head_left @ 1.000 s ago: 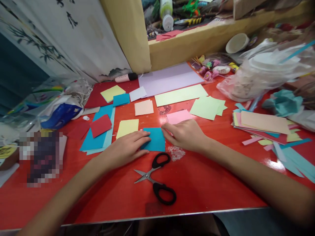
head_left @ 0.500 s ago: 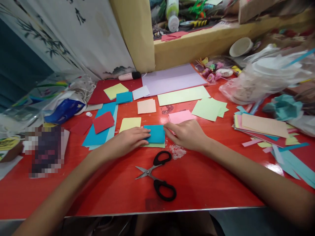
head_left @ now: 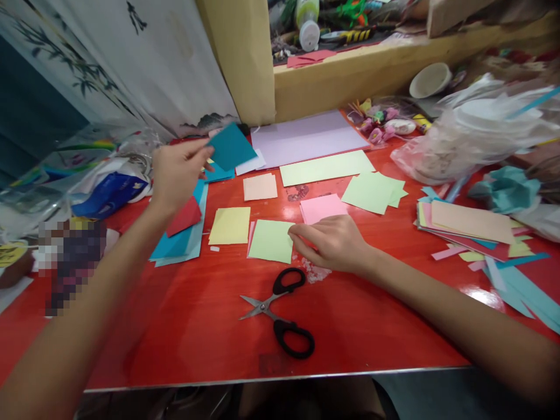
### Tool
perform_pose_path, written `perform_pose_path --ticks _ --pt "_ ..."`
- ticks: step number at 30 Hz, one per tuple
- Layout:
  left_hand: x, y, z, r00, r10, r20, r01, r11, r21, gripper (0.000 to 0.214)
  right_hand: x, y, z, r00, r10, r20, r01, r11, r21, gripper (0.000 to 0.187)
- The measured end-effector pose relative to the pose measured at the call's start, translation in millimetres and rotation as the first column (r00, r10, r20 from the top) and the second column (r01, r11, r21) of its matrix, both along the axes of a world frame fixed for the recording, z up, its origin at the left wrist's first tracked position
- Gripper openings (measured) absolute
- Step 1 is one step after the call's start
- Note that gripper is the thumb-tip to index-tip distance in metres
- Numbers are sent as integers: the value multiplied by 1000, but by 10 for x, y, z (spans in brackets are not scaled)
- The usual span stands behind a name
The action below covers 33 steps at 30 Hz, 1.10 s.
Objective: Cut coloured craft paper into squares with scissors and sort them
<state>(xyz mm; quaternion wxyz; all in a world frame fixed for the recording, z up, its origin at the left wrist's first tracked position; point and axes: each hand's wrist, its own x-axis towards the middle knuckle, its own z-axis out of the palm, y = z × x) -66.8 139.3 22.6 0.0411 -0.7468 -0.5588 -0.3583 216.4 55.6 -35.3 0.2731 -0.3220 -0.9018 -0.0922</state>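
Observation:
Pinched in my left hand [head_left: 177, 172] is a blue paper square [head_left: 231, 147], raised at the back left above a small blue stack [head_left: 220, 173]. My right hand [head_left: 330, 242] rests at the table's middle, its fingertips closed at the right edge of a light green paper square [head_left: 271, 240]. A pink edge peeks out under that green square. Left of it lies a yellow paper stack [head_left: 230, 226], and behind my right hand a pink paper stack [head_left: 322, 207]. Open-bladed scissors [head_left: 263, 307] with black handles lie in front.
A peach stack [head_left: 260, 187], a long pale green strip [head_left: 326, 168] and a lilac sheet [head_left: 306, 140] lie farther back. Green squares [head_left: 371, 191] and piled paper offcuts [head_left: 470, 221] are to the right. A bagged cup [head_left: 485, 128] stands behind them. Plastic bags [head_left: 109, 192] crowd the left.
My left hand has lifted the blue square off the green one and carried it up and to the left. My right hand has barely moved.

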Motion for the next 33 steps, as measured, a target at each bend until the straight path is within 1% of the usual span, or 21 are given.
perform_pose_path --ticks 2,3,5,7,8,9,11,13,15,16,17,18,19,20,22,24,26,30,33 --pt "-176 265 -72 997 77 -2 -77 997 11 41 -5 10 -16 1000 -5 23 5 1000 -19 31" --pt "-254 362 -131 995 93 -28 -94 996 -9 41 -6 15 -27 1000 -7 29 8 1000 -25 31" --pt "-383 483 -271 989 60 -138 -75 992 -102 37 -7 25 -51 1000 -4 30 5 1000 -22 31" --pt "-471 535 -392 965 -5 -260 -51 977 -209 31 -7 32 -74 1000 9 20 -9 1000 -9 30" --pt "-494 545 -427 951 -38 -307 -42 967 -251 29 -7 35 -84 1000 17 12 -17 1000 1 30" --pt "-501 546 -439 937 -70 -342 -33 958 -285 28 -8 38 -93 1000 26 3 -26 1000 13 30" --pt "-449 510 -393 919 -117 -378 -7 950 -311 28 -8 46 -111 999 37 -20 -36 999 38 29" --pt "-299 383 -280 905 -157 -396 29 950 -312 32 -8 57 -125 998 37 -51 -34 998 56 28" --pt "-66 130 -163 897 -200 -395 78 950 -302 35 -6 69 -134 996 24 -83 -20 998 52 27" --pt "66 -39 -124 884 -257 -391 127 936 -328 34 -5 73 -136 995 14 -94 -10 999 42 27" --pt "197 -227 -106 856 -347 -383 200 906 -374 31 -3 76 -136 995 4 -102 -1 1000 29 27" --pt "318 -418 -112 805 -471 -359 304 849 -432 28 -3 79 -136 994 -5 -105 7 1000 16 28" --pt "422 -599 -140 755 -585 -295 420 778 -468 29 -2 80 -135 994 -15 -107 16 1000 7 28" --pt "505 -758 -186 740 -618 -267 459 753 -472 32 -2 80 -135 994 -23 -111 24 1000 4 29" --pt "600 -974 -302 705 -653 -276 478 726 -495 38 -3 80 -137 991 -31 -129 34 999 16 29" --pt "624 -1049 -403 712 -646 -276 466 728 -503 39 -5 80 -142 988 -34 -151 39 999 31 29" --pt "616 -1029 -450 730 -639 -244 466 726 -507 37 -6 81 -149 986 -35 -165 41 999 34 28" --pt "603 -944 -425 748 -646 -154 490 694 -528 31 -8 86 -156 985 -39 -166 44 999 23 28" --pt "593 -922 -409 756 -646 -101 507 677 -533 29 -2 84 -151 987 -33 -159 36 999 16 28"
